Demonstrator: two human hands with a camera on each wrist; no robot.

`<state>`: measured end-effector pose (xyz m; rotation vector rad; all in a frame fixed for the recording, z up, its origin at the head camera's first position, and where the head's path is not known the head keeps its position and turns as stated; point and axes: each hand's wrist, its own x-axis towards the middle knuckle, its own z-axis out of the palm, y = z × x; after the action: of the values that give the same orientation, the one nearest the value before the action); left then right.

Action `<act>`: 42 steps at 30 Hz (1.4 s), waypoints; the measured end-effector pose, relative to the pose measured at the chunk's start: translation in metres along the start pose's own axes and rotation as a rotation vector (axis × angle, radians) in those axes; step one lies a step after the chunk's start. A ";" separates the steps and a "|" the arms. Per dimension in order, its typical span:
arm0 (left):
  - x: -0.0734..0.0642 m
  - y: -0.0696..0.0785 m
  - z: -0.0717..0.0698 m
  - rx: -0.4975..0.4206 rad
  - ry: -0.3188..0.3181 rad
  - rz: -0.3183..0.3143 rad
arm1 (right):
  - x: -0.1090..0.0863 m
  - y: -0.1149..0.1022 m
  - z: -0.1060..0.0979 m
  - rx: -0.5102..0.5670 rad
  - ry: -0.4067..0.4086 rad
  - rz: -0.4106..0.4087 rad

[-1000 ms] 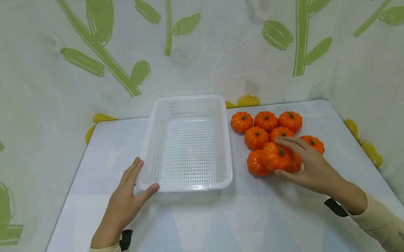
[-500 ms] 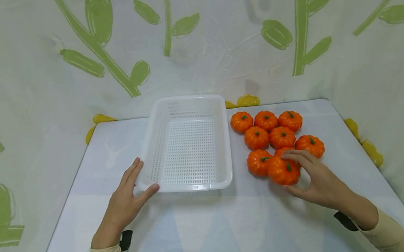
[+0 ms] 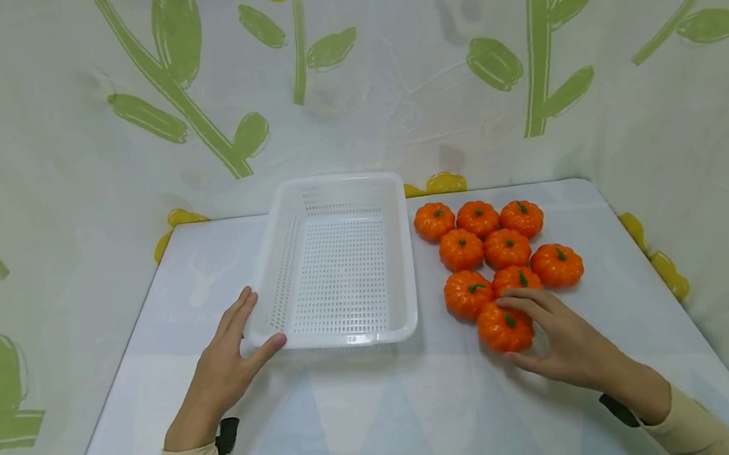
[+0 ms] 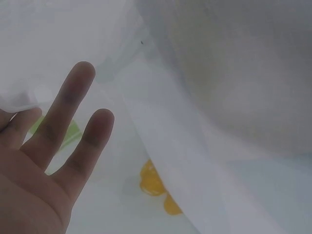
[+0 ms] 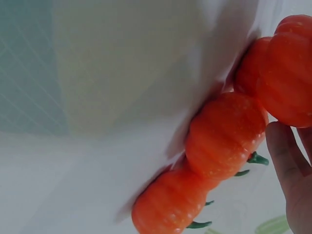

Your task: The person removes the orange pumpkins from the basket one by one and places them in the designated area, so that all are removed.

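Note:
My right hand (image 3: 570, 343) holds a small orange pumpkin (image 3: 504, 327) with a green stem, thumb on its near side and fingers on its far side. The same held pumpkin (image 5: 288, 73) fills the upper right of the right wrist view, the fingertips against it. Several like pumpkins (image 3: 462, 249) sit in rows just beyond, right of a white perforated plastic basket (image 3: 406, 267). At the basket's near left corner rests my left hand (image 3: 220, 369), its thumb along the front rim and its fingers at the left side. In the left wrist view those fingers (image 4: 73, 97) are extended.
The pale patterned table (image 3: 409, 414) runs up to a hanging cloth (image 3: 389, 71) printed with green stems and leaves. Inside the basket only its slotted floor shows. One pumpkin (image 3: 557, 265) sits at the right end of the group.
My right hand has drawn the held pumpkin toward me from over the other pumpkins to the near side of the group. The left hand and basket stay put.

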<state>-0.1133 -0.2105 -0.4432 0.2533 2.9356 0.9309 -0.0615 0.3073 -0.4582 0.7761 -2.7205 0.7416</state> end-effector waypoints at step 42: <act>0.000 0.003 -0.001 -0.007 -0.009 -0.018 | -0.010 0.002 0.012 -0.108 -0.002 -0.051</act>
<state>-0.1132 -0.2089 -0.4411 0.2305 2.9205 0.9355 -0.0553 0.3070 -0.4730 0.8189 -2.7058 0.5783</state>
